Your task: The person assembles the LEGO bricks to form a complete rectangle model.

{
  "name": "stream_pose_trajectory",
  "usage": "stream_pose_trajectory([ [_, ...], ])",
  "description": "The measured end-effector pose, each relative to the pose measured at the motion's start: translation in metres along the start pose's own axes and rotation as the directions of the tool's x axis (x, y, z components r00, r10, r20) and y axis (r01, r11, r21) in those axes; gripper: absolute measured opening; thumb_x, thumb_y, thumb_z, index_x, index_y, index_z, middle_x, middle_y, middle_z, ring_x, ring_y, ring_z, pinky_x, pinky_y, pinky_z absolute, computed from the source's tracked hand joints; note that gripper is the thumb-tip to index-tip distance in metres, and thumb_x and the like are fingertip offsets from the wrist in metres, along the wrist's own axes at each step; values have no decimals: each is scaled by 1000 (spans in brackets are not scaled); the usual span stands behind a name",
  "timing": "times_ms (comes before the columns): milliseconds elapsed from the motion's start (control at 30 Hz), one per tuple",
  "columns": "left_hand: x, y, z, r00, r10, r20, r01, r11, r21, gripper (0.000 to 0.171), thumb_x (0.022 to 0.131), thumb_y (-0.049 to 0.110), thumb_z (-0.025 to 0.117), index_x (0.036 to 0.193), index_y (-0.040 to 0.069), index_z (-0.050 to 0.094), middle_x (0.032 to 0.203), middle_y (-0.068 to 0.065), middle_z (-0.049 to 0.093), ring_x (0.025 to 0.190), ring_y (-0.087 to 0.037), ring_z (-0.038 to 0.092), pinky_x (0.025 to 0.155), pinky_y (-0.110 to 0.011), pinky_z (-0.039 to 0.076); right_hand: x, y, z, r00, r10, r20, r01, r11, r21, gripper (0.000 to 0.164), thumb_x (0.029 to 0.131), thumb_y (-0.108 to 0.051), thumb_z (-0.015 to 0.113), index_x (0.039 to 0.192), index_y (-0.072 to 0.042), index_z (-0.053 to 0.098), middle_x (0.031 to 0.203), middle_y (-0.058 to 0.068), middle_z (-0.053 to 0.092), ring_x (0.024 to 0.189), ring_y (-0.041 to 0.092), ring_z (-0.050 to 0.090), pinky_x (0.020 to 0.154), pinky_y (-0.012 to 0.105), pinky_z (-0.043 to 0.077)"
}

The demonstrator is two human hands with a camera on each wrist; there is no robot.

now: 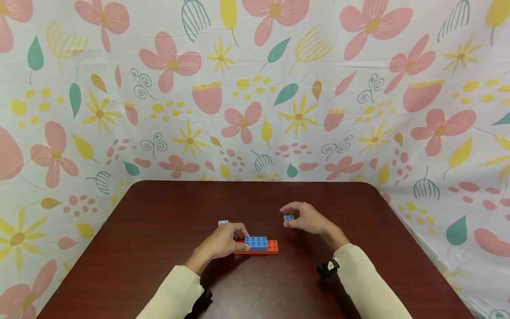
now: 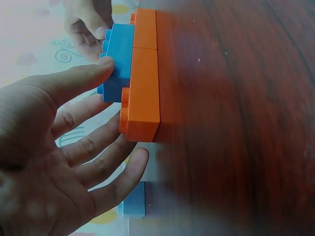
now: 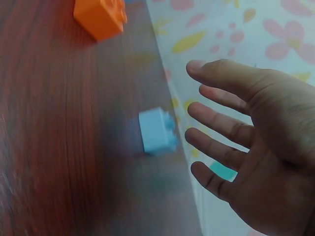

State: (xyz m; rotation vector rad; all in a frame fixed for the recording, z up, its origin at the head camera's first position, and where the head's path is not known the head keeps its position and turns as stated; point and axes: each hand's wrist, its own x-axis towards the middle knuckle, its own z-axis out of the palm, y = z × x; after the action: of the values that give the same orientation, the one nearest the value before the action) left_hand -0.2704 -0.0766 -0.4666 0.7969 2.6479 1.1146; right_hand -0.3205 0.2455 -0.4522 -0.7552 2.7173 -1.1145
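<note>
Left hand (image 1: 224,239) pinches 1 blue brick (image 1: 256,243); right hand (image 1: 312,219) wide open.

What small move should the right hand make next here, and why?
Probably ease the right hand onto the nearby small light-blue brick and pinch it: that hand holds nothing, and the right wrist view shows it apart from the brick, which sits unattached on the table.

Spreads out as a dark reddish-brown tabletop (image 1: 255,204), wood-grained, with rounded far corners. Meets, directly behind the tabletop, a white cloth backdrop (image 1: 255,88) printed with pink flowers (image 1: 163,43), yellow blooms (image 1: 299,117) and teal leaves (image 1: 286,94). Continues in the same print past the tabletop's left and right edges, faintly creased in places. Catches light as a pale sheen on the tabletop's near part.
</note>
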Motion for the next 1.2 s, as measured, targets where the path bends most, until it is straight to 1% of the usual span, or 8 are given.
stream_pose_trajectory([
  [167,0,0,-1,1000,2,0,-2,1000,-5,20,86,21,85,100,16,71,95,0,71,89,-14,64,79,-29,51,-1,18,-4,998,62,-33,-62,998,-6,39,92,-14,78,128,-4,68,124,13,71,115,32,64,98,52,54],
  [267,0,0,-1,1000,8,0,-8,1000,-2,20,86,21,85,100,16,71,95,1,71,89,-14,63,78,-29,51,-1,26,-4,994,101,-33,-101,995,8,38,91,-14,78,127,-5,69,123,13,70,112,30,64,94,45,55],
  [400,0,0,-1,1000,12,0,-12,1000,-3,20,86,20,85,100,16,71,94,3,71,89,-14,64,79,-29,52,-1,34,-2,991,129,-20,-128,991,32,38,90,-15,80,126,-6,70,119,13,70,107,29,64,88,37,54],
  [500,0,1,-1,1000,12,2,-12,1000,-9,20,87,20,85,100,15,71,95,2,71,90,-16,64,79,-29,52,-1,37,-1,992,125,-19,-124,992,35,38,89,-15,80,125,-5,70,116,13,70,104,28,63,85,34,53],
  [733,0,1,-1,1000,2,8,-2,1000,-5,21,87,21,85,101,15,71,96,2,71,91,-15,64,81,-31,52,2,43,3,990,135,-32,-135,991,18,30,90,-12,79,119,-9,73,109,9,71,95,20,61,81,31,51],
  [900,-1,1,-1,1000,-8,11,8,1000,-3,21,87,22,84,102,16,71,97,3,70,92,-14,64,82,-33,53,2,43,3,991,128,-38,-128,992,5,28,90,-13,79,117,-8,75,108,10,71,93,19,59,80,31,50],
  [1033,0,1,-1,1000,-9,16,9,1000,-1,21,88,22,84,102,16,71,96,4,70,91,-12,63,83,-33,53,-1,41,4,991,127,-45,-127,992,0,28,90,-15,80,117,-11,75,108,8,71,93,19,60,81,32,51],
  [1200,-1,1,-1,1000,-12,14,12,1000,-3,21,88,22,84,102,17,70,97,4,70,92,-13,63,83,-34,53,-7,31,4,994,100,-47,-100,995,-5,28,91,-18,79,117,-12,74,110,6,72,94,18,61,82,33,52],
])
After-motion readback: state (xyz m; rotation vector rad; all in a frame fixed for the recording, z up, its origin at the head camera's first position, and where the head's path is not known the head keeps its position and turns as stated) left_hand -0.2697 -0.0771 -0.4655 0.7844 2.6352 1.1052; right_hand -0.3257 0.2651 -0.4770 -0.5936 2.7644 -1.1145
